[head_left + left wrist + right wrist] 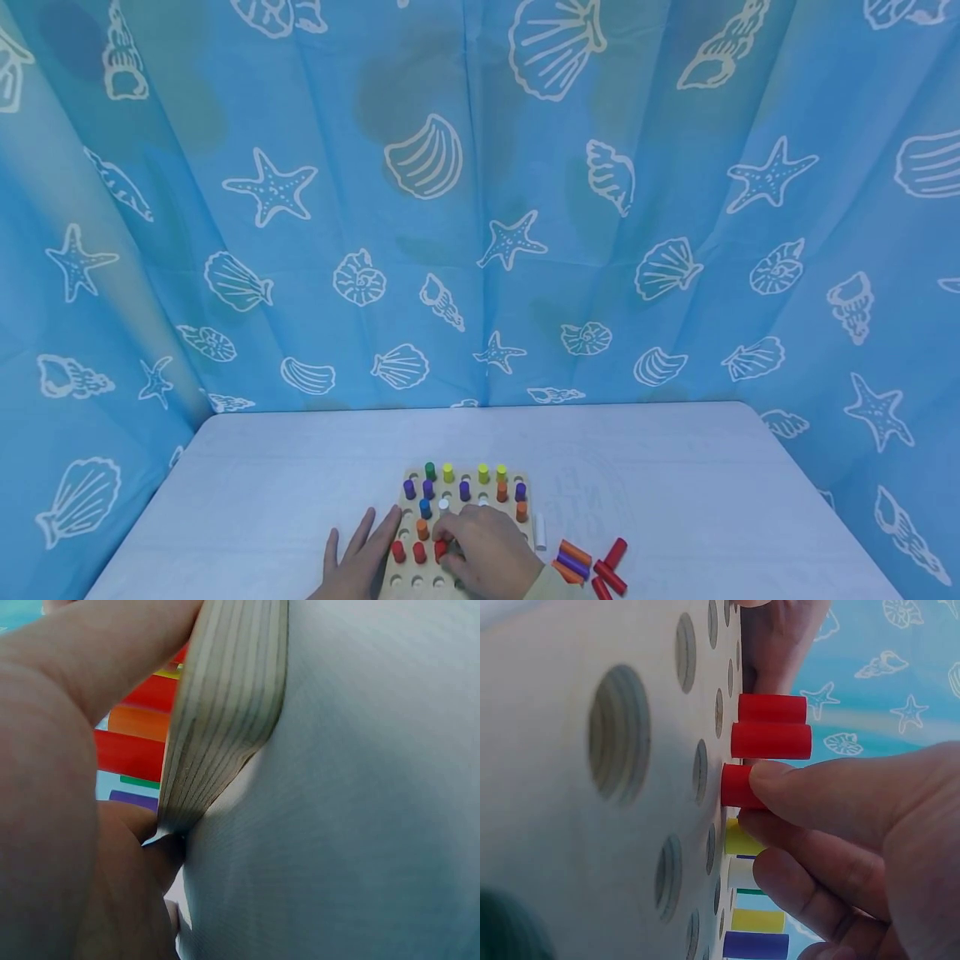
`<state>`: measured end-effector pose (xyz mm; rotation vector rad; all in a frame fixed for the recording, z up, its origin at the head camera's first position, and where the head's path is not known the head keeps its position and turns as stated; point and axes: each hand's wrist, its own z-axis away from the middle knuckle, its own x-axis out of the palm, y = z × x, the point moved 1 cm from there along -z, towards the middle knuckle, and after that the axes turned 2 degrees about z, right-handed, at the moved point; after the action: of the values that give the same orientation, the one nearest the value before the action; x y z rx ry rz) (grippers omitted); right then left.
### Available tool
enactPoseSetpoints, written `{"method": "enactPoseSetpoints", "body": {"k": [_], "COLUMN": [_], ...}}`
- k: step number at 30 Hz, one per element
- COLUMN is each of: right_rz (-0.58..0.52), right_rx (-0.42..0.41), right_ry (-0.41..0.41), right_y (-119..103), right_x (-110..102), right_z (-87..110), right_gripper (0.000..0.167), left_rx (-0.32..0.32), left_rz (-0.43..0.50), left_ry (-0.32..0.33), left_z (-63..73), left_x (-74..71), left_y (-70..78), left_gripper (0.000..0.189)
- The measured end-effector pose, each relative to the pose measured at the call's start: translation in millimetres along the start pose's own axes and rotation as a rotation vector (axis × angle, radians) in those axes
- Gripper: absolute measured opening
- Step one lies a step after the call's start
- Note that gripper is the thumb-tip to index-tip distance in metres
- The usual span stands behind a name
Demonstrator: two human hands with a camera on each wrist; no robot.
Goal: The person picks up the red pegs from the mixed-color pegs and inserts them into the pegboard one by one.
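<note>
A pale wooden pegboard (407,570) lies at the table's near side. My right hand (491,550) pinches a red peg (739,786) between thumb and fingers, its lower end at the board's face. Two more red pegs (771,741) stand upright beside it in the same row. At the board's left side, my left hand (356,562) rests with fingers spread and straight, touching the board's layered edge (225,712). Farther up the board stand purple, yellow, orange, blue, white and green pegs (430,472). The right hand hides part of the board's lower right.
Right of the board lie loose pegs: a white one (540,532) alongside it, then orange ones (575,551), a purple one (573,567) and several red ones (616,552). A blue shell-patterned curtain (480,250) hangs behind the white-covered table (300,467).
</note>
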<state>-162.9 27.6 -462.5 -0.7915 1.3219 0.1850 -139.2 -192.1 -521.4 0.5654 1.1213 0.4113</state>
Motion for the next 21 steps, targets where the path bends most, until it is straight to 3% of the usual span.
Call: {"method": "enactPoseSetpoints", "body": {"k": [17,21], "right_rz": [0.016,0.005], "right_rx": [0.042,0.052], "right_ry": [-0.002,0.015], "right_y": [-2,-1], "right_x": [-10,-16], "right_z": [6.0,11.4], "right_gripper": [0.015,0.023], "left_rx": [-0.031,-0.039], "left_rz": [0.012,0.011], "left_ry": [0.000,-0.001], "left_z": [-1.4,-1.1], "left_x": [1.2,1.2], "left_y": [0.8,2.3], "left_gripper": [0.132,0.133]}}
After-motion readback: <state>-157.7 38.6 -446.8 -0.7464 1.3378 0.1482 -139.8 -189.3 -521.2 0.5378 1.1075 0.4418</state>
